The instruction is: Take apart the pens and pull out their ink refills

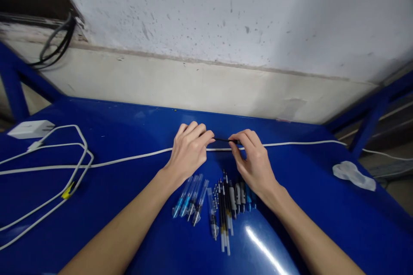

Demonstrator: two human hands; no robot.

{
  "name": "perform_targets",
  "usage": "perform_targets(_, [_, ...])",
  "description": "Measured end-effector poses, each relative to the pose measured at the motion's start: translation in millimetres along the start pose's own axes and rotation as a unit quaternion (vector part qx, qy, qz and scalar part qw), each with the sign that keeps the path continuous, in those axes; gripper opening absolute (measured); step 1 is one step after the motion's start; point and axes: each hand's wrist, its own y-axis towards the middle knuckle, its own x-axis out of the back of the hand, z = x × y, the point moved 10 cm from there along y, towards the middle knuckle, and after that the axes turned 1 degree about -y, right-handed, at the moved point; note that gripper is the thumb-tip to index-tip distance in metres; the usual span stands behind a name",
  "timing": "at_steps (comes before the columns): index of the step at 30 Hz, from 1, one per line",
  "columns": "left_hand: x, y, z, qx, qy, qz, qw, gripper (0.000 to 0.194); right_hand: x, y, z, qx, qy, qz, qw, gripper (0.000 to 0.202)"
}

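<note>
My left hand [190, 148] and my right hand [253, 154] are both closed in a pinch on a thin dark rod [221, 139], one at each end, above the blue table. Below my left hand lie several clear pen barrels [193, 195], some with light blue grips. Several dark ink refills [223, 210] with pale ends lie in the middle, beside small clear pieces [215, 195]. Near my right wrist are several pen parts with grey grips [238, 195] and blue ones [248, 197].
A white cable [129, 160] crosses the blue table [155, 240] behind the pen parts. At the left are cable loops, a yellow tag [67, 191] and a white charger [31, 129]. Crumpled clear plastic [354, 175] lies right. A wall [193, 81] stands behind.
</note>
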Motion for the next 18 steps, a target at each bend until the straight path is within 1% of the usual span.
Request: perform_targets(18, [4.4, -2.0, 3.4, 0.012, -0.009, -0.024, 1.0, 0.02, 1.9, 0.3, -0.3, 0.0, 0.007, -0.005, 1.0, 0.011])
